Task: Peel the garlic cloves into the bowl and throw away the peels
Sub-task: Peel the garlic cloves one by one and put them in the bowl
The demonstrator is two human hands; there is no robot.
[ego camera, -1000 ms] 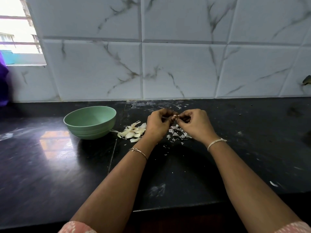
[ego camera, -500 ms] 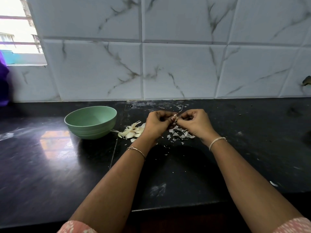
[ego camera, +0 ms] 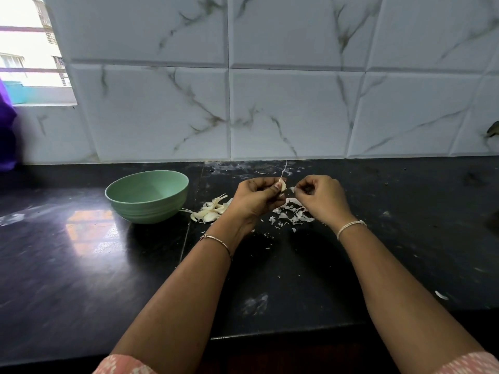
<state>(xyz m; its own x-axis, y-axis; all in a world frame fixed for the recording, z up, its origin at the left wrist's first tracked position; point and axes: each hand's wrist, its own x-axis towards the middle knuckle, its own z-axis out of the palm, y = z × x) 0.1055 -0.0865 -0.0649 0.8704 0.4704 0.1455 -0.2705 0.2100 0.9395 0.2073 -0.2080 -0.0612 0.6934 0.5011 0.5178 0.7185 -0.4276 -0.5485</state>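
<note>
My left hand pinches a pale garlic clove with a thin dry stem sticking up from it. A short gap to its right, my right hand is shut on a small scrap of peel. Below and between the hands lies a scatter of white peels on the black counter. A small heap of garlic cloves rests left of my left hand, beside a light green bowl. The bowl's inside looks bare from here.
The black stone counter runs wide to both sides, its front edge near my elbows. A white marble-tiled wall stands just behind the hands. A loose peel flake lies near the right front edge. A purple object sits far left by the window.
My hands were pressed together on the clove; now they have drawn apart, the right one pulling a scrap of peel away while the left keeps the clove.
</note>
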